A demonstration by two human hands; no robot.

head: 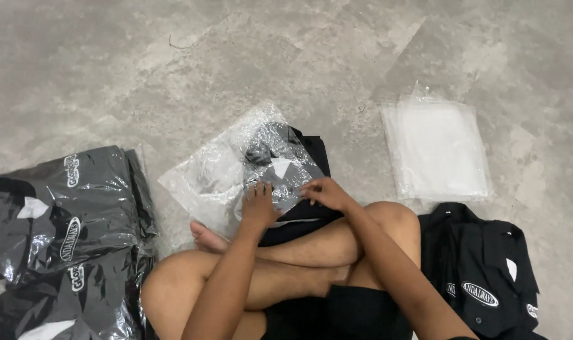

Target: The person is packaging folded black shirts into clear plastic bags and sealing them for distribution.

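I sit cross-legged on a grey floor. In front of my legs lies a folded black shirt (311,151) partly inside a clear plastic bag (211,176). My left hand (259,204) presses down on the bag's open end over the shirt. Just to its right, my right hand (324,192) pinches the plastic edge there. The shirt's near part is hidden under both hands and my knees.
A pile of bagged black shirts (66,226) lies at the left. A stack of empty clear bags (436,151) sits at the upper right. Unbagged black shirts with oval patches (481,271) lie at the lower right. Bare concrete floor (173,63) stretches beyond.
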